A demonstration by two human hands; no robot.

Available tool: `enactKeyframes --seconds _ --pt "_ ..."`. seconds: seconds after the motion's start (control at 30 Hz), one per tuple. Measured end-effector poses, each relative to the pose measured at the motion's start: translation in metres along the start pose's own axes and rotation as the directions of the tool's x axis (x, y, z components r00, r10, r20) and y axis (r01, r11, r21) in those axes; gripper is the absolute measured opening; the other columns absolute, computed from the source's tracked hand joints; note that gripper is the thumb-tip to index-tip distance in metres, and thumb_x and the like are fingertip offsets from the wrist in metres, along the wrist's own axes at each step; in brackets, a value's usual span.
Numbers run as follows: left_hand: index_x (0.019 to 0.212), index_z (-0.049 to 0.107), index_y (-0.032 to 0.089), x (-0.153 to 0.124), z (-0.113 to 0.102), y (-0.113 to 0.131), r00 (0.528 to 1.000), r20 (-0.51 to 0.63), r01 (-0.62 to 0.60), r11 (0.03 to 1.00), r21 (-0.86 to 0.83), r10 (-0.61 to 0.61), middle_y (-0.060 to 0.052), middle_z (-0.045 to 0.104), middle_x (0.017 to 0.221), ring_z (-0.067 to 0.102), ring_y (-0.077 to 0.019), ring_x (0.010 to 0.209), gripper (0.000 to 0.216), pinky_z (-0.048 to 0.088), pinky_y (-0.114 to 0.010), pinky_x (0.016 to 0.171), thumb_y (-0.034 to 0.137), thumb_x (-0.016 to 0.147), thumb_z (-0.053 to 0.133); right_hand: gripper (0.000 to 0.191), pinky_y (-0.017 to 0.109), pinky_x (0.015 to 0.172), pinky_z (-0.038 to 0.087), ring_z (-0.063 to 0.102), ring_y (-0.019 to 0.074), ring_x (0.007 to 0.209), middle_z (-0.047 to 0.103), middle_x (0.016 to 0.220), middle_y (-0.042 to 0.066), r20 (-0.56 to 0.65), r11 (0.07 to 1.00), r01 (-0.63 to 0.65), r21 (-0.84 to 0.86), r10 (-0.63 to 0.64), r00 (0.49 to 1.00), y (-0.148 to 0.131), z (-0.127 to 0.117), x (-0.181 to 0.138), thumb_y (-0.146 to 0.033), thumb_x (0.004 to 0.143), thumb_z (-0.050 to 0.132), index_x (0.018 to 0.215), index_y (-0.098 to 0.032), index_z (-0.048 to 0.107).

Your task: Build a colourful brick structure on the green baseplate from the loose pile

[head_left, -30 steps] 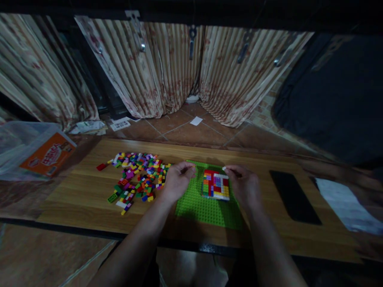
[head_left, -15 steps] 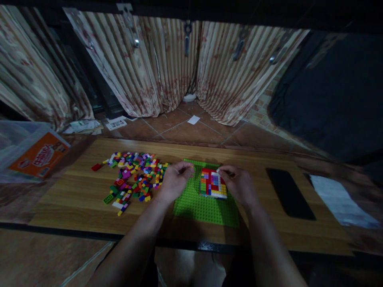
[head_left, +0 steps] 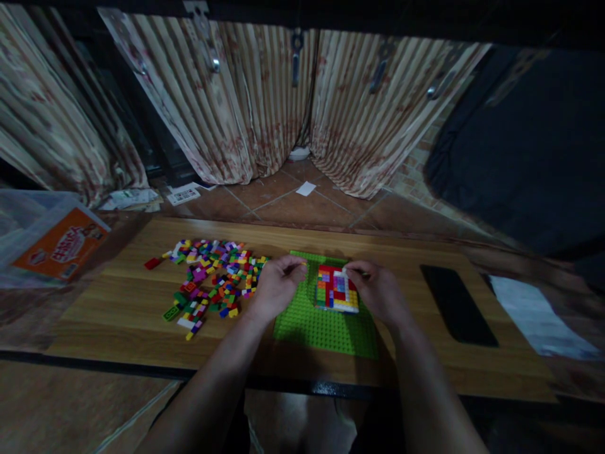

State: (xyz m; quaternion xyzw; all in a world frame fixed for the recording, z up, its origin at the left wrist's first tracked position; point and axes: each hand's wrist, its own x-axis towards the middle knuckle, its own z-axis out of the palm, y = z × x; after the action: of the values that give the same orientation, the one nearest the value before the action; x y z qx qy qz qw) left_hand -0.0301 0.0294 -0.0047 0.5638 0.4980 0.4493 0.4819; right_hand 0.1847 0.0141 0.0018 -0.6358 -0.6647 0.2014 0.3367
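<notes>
A block of many-coloured toy bricks (head_left: 336, 289) stands on the green baseplate (head_left: 309, 337). At its far right corner, the thumb and fingertips of my right hand (head_left: 375, 287) are pinched on a small white brick (head_left: 345, 269); whether that brick is pressed onto the block I cannot tell. My left hand (head_left: 276, 284) hovers over the baseplate's left side, thumb and forefinger closed. Between those fingertips shows a tiny yellow-orange piece, probably a brick, mostly hidden. Left of this hand lies a loose pile of mixed bricks (head_left: 222, 271).
All this lies on a wooden table (head_left: 127, 315). A black phone-like slab (head_left: 458, 306) is at the right, with a white sheet (head_left: 541, 315) beyond it. A clear plastic bin with an orange label (head_left: 63, 246) stands at the far left. Striped curtains (head_left: 265, 101) hang behind.
Almost nothing differs. Both hands keep their pinch in nearly the same places, and the view has shifted very slightly.
</notes>
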Motion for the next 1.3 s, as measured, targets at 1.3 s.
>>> enactKeyframes --seconds 1.3 --pt "0.093 0.07 0.016 -0.005 0.011 -0.005 0.997 0.075 0.013 0.998 0.056 -0.018 -0.001 0.069 0.075 0.063 -0.0133 0.067 0.02 0.049 -0.024 0.065 0.025 0.079 0.059 0.02 0.029 0.061 0.049 0.067 0.0201 0.067 0.075 0.071 0.004 0.022 0.899 -0.315 0.306 0.324 0.946 0.0 0.009 0.009 -0.032 0.068 0.061 0.072 -0.019 0.076"
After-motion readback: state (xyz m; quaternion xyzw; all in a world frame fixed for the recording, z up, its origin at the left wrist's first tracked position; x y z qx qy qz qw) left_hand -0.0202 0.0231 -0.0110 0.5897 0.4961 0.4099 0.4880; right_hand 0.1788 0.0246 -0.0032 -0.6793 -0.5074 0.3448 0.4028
